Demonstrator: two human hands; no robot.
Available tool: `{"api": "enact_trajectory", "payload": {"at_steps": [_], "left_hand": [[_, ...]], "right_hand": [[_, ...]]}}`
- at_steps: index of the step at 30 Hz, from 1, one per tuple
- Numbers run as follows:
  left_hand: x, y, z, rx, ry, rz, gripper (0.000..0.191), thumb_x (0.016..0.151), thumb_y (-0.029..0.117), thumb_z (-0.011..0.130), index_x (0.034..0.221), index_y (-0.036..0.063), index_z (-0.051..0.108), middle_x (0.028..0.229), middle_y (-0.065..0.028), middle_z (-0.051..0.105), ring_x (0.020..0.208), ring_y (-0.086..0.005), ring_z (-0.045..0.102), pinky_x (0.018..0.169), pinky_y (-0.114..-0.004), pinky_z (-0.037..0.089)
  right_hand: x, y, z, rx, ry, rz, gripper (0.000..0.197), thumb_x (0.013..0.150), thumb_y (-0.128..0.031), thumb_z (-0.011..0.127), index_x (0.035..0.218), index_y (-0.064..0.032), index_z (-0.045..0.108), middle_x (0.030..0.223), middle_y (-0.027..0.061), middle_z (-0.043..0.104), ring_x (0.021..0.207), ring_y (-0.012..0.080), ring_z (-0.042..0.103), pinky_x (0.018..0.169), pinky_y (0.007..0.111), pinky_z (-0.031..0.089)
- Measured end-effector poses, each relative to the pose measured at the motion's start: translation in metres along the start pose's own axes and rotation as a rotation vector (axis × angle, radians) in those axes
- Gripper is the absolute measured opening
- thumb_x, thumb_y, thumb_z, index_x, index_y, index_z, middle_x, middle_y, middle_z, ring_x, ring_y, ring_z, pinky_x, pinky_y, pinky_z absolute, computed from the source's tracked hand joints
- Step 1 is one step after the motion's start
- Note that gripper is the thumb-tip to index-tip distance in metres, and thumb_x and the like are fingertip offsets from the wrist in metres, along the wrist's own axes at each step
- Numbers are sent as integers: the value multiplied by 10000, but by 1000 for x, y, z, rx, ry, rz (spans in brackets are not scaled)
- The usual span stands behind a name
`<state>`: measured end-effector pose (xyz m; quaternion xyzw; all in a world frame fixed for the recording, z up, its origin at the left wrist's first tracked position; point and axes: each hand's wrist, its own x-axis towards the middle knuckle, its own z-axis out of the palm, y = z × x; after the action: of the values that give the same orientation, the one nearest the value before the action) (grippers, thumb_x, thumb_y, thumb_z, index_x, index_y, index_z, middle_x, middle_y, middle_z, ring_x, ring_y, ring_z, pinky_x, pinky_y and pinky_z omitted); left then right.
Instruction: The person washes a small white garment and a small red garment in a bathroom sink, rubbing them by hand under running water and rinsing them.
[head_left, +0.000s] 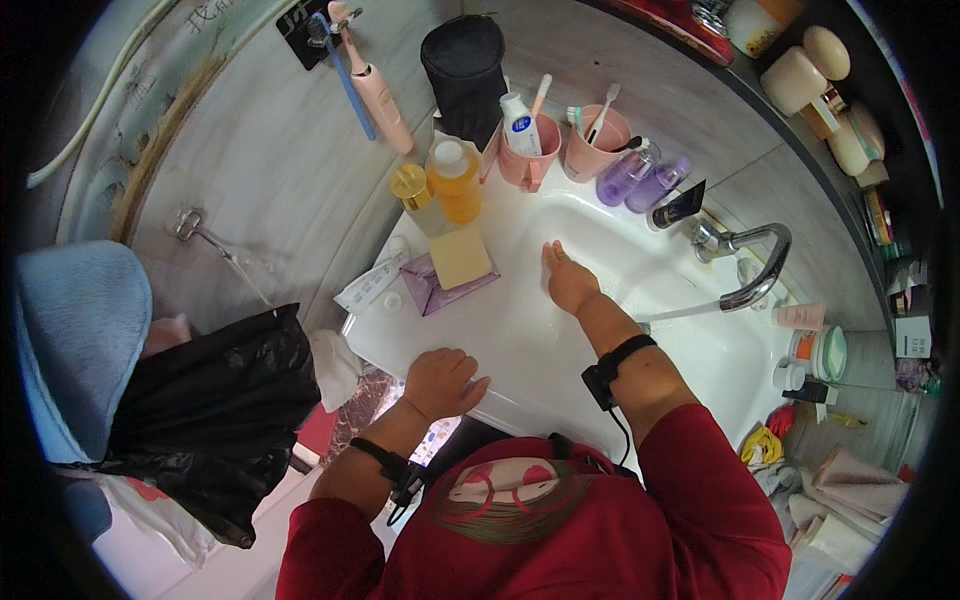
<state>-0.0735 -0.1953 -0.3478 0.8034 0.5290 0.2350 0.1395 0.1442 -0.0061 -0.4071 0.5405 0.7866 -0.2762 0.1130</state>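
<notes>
My right hand (571, 277) reaches over the left inner side of the white washbasin (517, 367), its fingers stretched forward. Nothing shows in it, though the palm is hidden. On the basin's front-left rim rests my left hand (444, 384), the fingers loosely bent and the thumb apart, with no object visible in it. Water runs from the curved chrome faucet (765, 262) into the bowl, to the right of my right hand. A pale yellow block (460, 258), apparently a soap bar, lies on a purple packet (429, 290) on the left ledge.
Along the back ledge stand an orange bottle (456, 187), pink cups (530, 159) with toothbrushes and purple bottles (628, 176). A white tube (375, 281) lies at the left rim. A black plastic bag (225, 397) hangs left. A dark shelf (795, 142) overhangs the right side.
</notes>
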Motion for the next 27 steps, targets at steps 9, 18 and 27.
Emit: {"api": "enact_trajectory", "payload": {"at_steps": [9, 18, 27], "left_hand": [[-3, 1, 3, 25, 24, 36, 241, 718, 276, 673, 663, 108, 510, 649, -56, 501, 595, -247, 540, 531, -377, 426], [0, 3, -3, 10, -11, 27, 250, 724, 281, 665, 650, 99, 511, 634, -71, 498, 591, -265, 540, 516, -400, 425], [1, 4, 2, 25, -15, 12, 232, 713, 262, 669, 673, 100, 508, 628, -76, 490, 569, -281, 524, 503, -414, 409]], "right_hand": [[-47, 23, 9, -471, -246, 90, 344, 850, -102, 442, 1158, -29, 578, 1326, 122, 471, 1150, 209, 522, 931, 313, 439], [-103, 145, 67, 34, 26, 500, 470, 930, -272, 344, 1240, 50, 492, 1413, 218, 328, 1247, 387, 379, 984, 469, 342], [-62, -10, 69, 114, -200, 132, 758, 917, -397, 385, 1422, 61, 55, 1503, 225, 46, 1397, 353, 35, 1124, 441, 127]]}}
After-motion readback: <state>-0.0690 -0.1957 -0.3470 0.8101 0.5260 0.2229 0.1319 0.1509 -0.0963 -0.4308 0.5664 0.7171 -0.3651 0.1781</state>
